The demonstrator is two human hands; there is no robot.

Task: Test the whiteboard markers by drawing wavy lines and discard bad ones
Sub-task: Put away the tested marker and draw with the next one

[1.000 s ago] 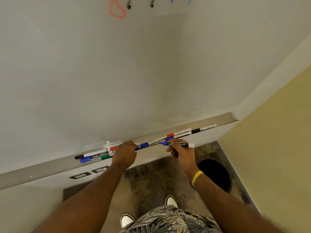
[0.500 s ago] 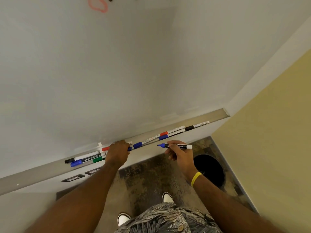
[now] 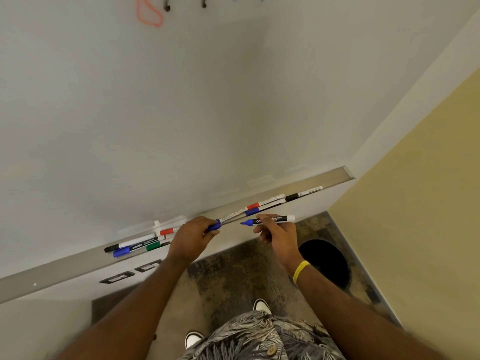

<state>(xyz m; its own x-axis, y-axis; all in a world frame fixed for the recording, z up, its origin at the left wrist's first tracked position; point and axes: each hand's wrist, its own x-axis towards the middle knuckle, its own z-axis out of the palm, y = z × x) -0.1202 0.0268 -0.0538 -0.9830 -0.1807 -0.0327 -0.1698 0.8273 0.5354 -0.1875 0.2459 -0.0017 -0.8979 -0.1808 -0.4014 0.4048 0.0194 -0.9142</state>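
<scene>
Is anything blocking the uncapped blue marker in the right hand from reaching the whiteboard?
Nothing visible does. The right hand holds the uncapped blue marker in front of the marker tray; the whiteboard above it is bare below the squiggles.

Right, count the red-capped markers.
2. First red marker lies left of the left hand; second red marker right of it, beyond the right hand. The left hand may hide more.

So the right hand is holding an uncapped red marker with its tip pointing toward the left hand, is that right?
Not quite: the marker in the right hand is blue, not red, as the head view shows by its bare blue tip. It is uncapped and its tip does point toward the left hand, which grips a blue-capped marker.
</scene>
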